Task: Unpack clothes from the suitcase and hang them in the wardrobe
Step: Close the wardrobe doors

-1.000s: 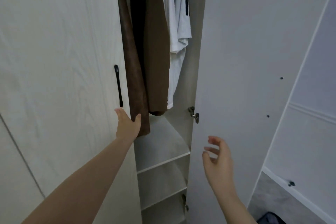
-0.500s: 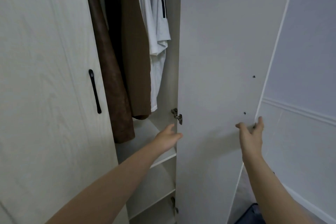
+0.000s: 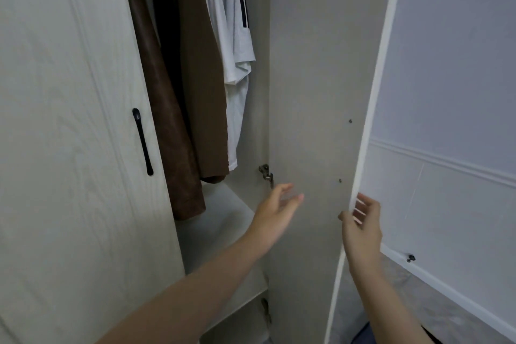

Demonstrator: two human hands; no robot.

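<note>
Right hand [image 3: 361,222] takes the free edge of the open door [image 3: 315,92], fingers on the outer side and thumb on the inner face, the grip loose. Left hand [image 3: 275,211] lies flat on the inner face near the hinge [image 3: 265,172], fingers spread. Between this door and the shut door [image 3: 69,120] a narrow gap shows a brown jacket [image 3: 167,98] and white shirt [image 3: 234,45] hanging above a shelf [image 3: 220,220].

Right hand [image 3: 361,222] now on door edge [image 3: 360,176] (fingers curled), left hand [image 3: 275,211] shifted right
</note>
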